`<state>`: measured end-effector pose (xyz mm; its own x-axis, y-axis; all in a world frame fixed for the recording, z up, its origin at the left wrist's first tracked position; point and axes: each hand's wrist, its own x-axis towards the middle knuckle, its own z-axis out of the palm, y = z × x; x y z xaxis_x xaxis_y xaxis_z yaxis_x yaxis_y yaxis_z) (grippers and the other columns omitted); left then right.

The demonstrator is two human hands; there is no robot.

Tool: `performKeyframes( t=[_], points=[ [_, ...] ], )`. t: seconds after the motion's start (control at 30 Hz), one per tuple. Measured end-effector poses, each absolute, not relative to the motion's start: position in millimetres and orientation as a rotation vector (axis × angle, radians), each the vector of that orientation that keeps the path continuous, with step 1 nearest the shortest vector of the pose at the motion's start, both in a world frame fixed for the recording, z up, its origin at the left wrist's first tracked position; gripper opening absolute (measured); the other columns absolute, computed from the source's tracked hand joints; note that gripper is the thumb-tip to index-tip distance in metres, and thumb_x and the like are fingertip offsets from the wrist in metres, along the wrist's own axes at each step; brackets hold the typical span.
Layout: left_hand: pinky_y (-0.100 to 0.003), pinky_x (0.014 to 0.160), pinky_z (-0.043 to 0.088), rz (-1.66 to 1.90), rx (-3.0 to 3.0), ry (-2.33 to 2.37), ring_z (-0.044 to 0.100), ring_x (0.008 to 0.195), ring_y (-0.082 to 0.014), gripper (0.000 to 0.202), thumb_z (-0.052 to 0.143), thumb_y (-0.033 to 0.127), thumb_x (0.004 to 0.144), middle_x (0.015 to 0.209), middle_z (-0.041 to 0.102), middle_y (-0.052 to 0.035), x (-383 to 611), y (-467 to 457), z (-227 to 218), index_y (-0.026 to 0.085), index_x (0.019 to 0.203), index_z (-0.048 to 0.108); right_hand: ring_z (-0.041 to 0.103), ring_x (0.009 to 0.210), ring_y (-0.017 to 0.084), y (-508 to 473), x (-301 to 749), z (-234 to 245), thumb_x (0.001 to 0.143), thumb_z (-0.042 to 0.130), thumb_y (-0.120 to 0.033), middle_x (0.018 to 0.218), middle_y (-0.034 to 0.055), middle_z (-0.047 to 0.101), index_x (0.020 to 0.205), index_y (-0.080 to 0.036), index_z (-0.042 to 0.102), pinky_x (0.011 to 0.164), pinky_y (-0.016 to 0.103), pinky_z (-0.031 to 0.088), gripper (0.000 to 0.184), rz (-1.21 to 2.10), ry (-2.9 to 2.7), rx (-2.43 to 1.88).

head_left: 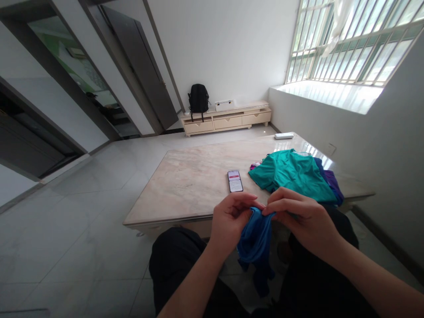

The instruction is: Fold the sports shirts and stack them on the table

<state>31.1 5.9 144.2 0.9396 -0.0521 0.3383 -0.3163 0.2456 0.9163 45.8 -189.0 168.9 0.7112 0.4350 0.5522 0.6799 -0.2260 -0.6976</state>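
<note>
The crumpled blue fabric garment [255,240] hung between both hands, low over the seated person's dark-clad knees, its top edge bunched where the fingers met and the rest drooping downward, apparently so the cloth could fall open under its own weight. Just beyond the hands lay the pale marble-topped low table [195,176], close enough to serve as a working surface. On it, past the right hand [300,216], a teal short-sleeved shirt [293,174] lay spread flat over purple and dark blue clothing [333,183], seemingly a pile kept within easy reach. The right hand was closed, pinching the garment's edge; the left hand [232,218] was curled shut on the same edge beside it. Ahead of the left hand a black smartphone [235,181] lay face-up with its screen lit
</note>
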Motion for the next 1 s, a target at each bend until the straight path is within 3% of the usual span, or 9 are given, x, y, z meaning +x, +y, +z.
performKeyframes(
  t=[0.1,0.27,0.37,0.47,0.63,0.7,0.77,0.87,1.0],
  points=[
    [-0.027,0.077,0.061,0.142,1.281,-0.3,0.075,0.082,-0.0168,0.02,0.082,0.018,0.08,0.088,0.078,-0.0052,31.9,3.9,140.9,0.018,0.097,0.071,0.067,0.075,0.015,-187.3,45.2,172.5,0.09,0.073,-0.023,0.084,0.0015,0.071,0.094,-0.025,0.077,0.068,0.024,0.054,0.006,-0.327,-0.801,-1.868],
    [-0.021,0.07,0.059,0.049,1.235,-0.287,0.073,0.081,-0.0141,0.022,0.084,0.015,0.076,0.092,0.076,-0.0044,33.1,3.1,138.2,0.018,0.094,0.072,0.068,0.072,0.015,-188.2,47.6,178.7,0.084,0.08,-0.027,0.079,0.0001,0.072,0.089,-0.024,0.076,0.068,0.023,0.056,0.007,-0.259,-0.789,-1.882],
    [-0.016,0.065,0.055,-0.016,1.226,-0.312,0.069,0.076,-0.0101,0.03,0.08,0.011,0.078,0.101,0.075,-0.0046,33.0,4.0,137.9,0.02,0.106,0.073,0.069,0.079,0.016,-191.2,51.4,178.0,0.083,0.082,-0.028,0.086,0.0018,0.073,0.092,-0.023,0.077,0.073,0.025,0.057,0.011,-0.168,-0.809,-1.886],
    [-0.014,0.063,0.053,-0.072,1.235,-0.362,0.066,0.074,-0.0061,0.05,0.075,0.007,0.08,0.123,0.07,-0.0064,32.7,5.8,138.5,0.027,0.126,0.068,0.07,0.087,0.017,-194.7,55.6,174.7,0.082,0.083,-0.032,0.099,0.0046,0.073,0.1,-0.024,0.079,0.077,0.026,0.058,0.019,-0.064,-0.836,-1.867],
    [-0.015,0.061,0.051,-0.186,1.29,-0.442,0.067,0.074,-0.0053,0.077,0.071,0.004,0.079,0.156,0.049,-0.0092,34.9,11.8,143.6,0.038,0.146,0.053,0.069,0.091,0.017,-198.4,58.9,174.0,0.087,0.079,-0.033,0.101,0.0048,0.073,0.106,-0.025,0.08,0.081,0.027,0.057,0.021,0.136,-0.928,-1.846],
    [-0.015,0.058,0.049,-0.241,1.365,-0.445,0.066,0.07,-0.0054,0.077,0.07,0.004,0.079,0.148,0.057,-0.0101,36.9,14.3,145.6,0.036,0.147,0.053,0.069,0.096,0.018,-198.6,58.4,175.7,0.086,0.08,-0.032,0.101,0.0044,0.073,0.1,-0.024,0.081,0.086,0.028,0.055,0.016,0.181,-0.95,-1.872],
    [-0.016,0.058,0.047,-0.316,1.431,-0.43,0.066,0.067,-0.0075,0.073,0.07,0.004,0.079,0.119,0.073,-0.0085,38.6,16.0,146.2,0.031,0.146,0.055,0.068,0.098,0.018,-198.7,57.4,177.0,0.085,0.081,-0.031,0.1,0.0037,0.073,0.092,-0.023,0.08,0.09,0.029,0.054,0.011,0.207,-0.944,-1.89],
    [-0.017,0.059,0.046,-0.385,1.429,-0.395,0.067,0.067,-0.0113,0.063,0.074,0.01,0.081,0.079,0.074,-0.0017,38.4,16.7,143.1,0.025,0.141,0.06,0.069,0.097,0.019,-200.4,55.9,176.9,0.084,0.082,-0.028,0.097,0.0025,0.073,0.086,-0.021,0.076,0.09,0.03,0.053,0.009,0.224,-0.887,-1.913],
    [-0.02,0.065,0.048,-0.321,1.424,-0.334,0.067,0.073,-0.0125,0.039,0.073,0.024,0.091,0.088,0.075,-0.0048,29.7,17.0,129.3,0.02,0.129,0.067,0.07,0.09,0.018,-206.2,53.6,175.8,0.087,0.077,-0.03,0.094,0.0011,0.075,0.091,-0.022,0.075,0.083,0.028,0.053,0.009,0.233,-0.719,-1.987]
  ],
)
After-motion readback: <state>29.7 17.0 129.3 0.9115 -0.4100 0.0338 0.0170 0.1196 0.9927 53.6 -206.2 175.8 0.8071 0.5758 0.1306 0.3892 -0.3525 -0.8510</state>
